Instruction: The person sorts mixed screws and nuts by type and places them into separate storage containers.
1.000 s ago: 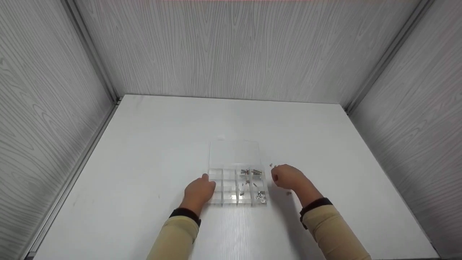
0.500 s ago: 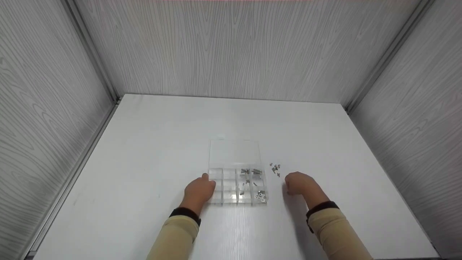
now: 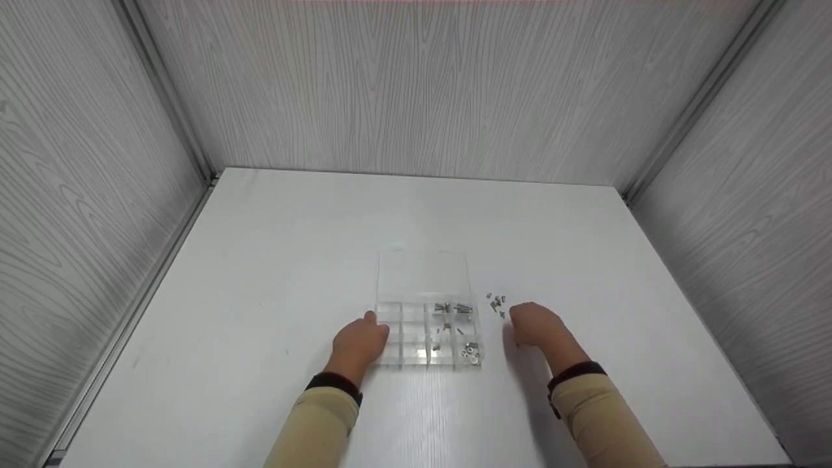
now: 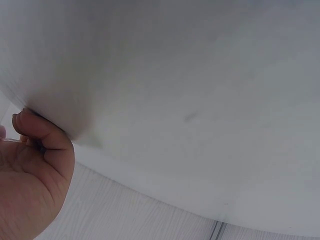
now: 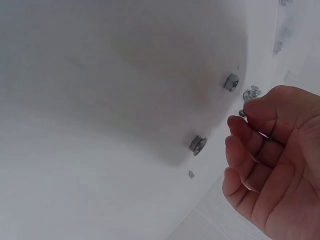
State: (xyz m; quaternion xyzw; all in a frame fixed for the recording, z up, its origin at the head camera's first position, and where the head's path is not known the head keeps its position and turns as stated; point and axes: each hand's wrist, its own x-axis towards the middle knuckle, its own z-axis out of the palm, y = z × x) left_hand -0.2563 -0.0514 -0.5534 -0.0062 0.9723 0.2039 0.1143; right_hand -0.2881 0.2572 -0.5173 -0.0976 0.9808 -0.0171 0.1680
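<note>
My left hand (image 3: 359,341) grips the left side of a clear plastic compartment box (image 3: 413,313), thumb over its rim. The box's clear lid (image 3: 422,273) lies folded back behind it. Screws (image 3: 463,309) fill a back right compartment, and nuts (image 3: 470,351) sit in the front right one. To the right of the box, my right hand (image 3: 536,325) is low over the table. In the right wrist view its thumb and index finger pinch a small metal fastener (image 5: 242,113), mostly covered by the fingertips. Two loose nuts (image 5: 198,145) lie nearby.
Several small loose screws (image 3: 496,303) lie on the white table (image 3: 292,240) between the box and the right hand. A tiny metal piece (image 5: 191,174) lies near the nuts in the right wrist view. Grey wood-grain panels (image 3: 416,91) enclose the table.
My right hand has moved right, away from the box, uncovering the loose screws, then shifted slightly back left. My left hand has stayed on the box.
</note>
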